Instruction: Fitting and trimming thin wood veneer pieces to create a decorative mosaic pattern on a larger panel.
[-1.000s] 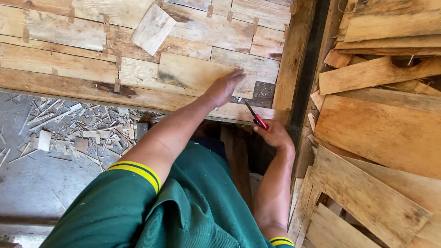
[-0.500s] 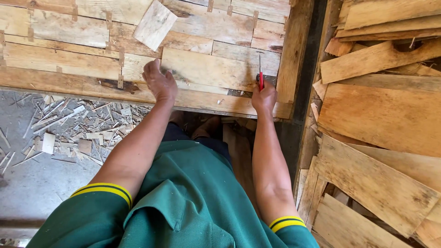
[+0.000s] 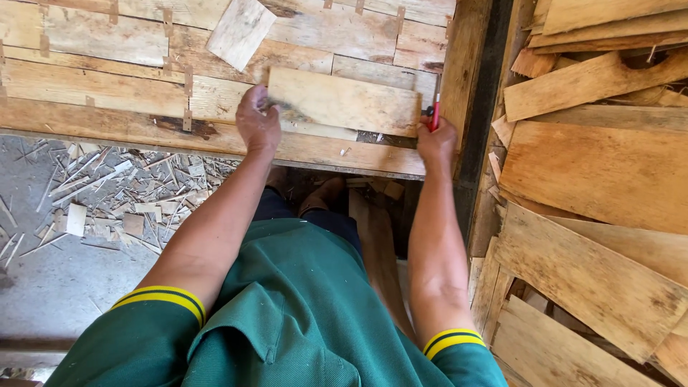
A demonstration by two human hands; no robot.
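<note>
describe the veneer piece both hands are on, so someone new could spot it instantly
Start at the patchwork wooden worktable across the top of the view. Near its front edge lies a pale rectangular veneer sheet, the left hand at its left end and the right hand, holding a red tool, at its right. Unlike the taped pieces around it, it lies loose on top.

Hands in view: two, one left hand (image 3: 256, 122) and one right hand (image 3: 437, 140). Red-handled tools (image 3: 434, 115): one, in the right hand. Loose wood pieces lying on the bench (image 3: 215, 136): two, one rectangular board (image 3: 344, 100) and one small tilted offcut (image 3: 241, 30). Feet (image 3: 324, 195): one visible.
</note>
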